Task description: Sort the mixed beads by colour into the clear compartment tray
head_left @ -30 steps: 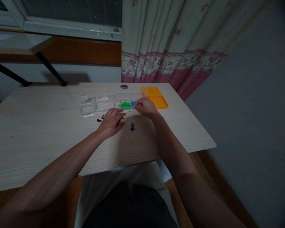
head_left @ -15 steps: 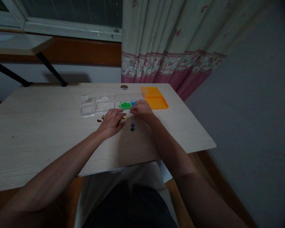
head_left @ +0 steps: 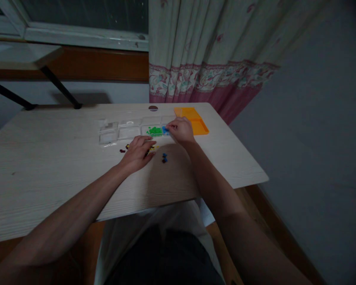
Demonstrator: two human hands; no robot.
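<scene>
Your right grip (head_left: pixel 180 128): fingertips bunched together over small blue pieces (head_left: pixel 165 130) in clear, thin-walled plastic tray (head_left: pixel 129 132); clamped on one or not, can't tell. Your left grip (head_left: pixel 138 150): fingers apart, arched over yellow bits (head_left: pixel 156 147) on wood-grained counter (head_left: pixel 77 170). Green heap (head_left: pixel 154 131), grainy, beside blue; shallow rectangular orange box (head_left: pixel 200 126) beyond right grip

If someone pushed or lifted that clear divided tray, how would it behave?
The clear tray looks like thin plastic, so it is probably light and slightly bendy. Being low and flat, it would likely slide rather than tip. The loose green pieces and blue pieces in it might spill if it tilted.
</scene>
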